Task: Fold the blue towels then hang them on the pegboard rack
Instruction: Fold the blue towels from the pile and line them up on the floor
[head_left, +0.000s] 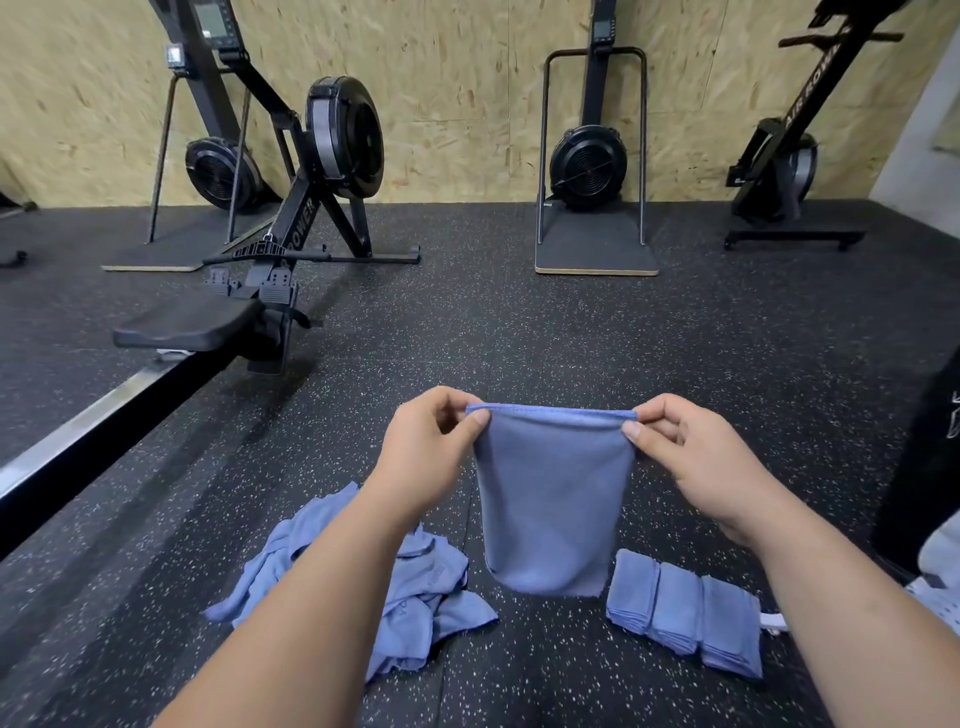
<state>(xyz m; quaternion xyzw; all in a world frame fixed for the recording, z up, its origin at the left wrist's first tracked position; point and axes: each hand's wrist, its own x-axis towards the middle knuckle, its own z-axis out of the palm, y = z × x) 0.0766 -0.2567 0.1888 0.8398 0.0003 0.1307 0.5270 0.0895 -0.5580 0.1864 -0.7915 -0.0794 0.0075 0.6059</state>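
A blue towel (550, 499) hangs doubled over in the air above the dark speckled floor. My left hand (431, 452) pinches its top left corner and my right hand (691, 457) pinches its top right corner, with the top edge stretched between them. Under my left forearm lies a loose heap of unfolded blue towels (415, 587). Three folded blue towels (685, 608) sit side by side on the floor at the lower right. No pegboard rack is in view.
A rowing machine (270, 260) with its seat and rail runs along the left. More black exercise machines (592, 166) stand against the chipboard wall at the back. A dark object (924, 467) stands at the right edge.
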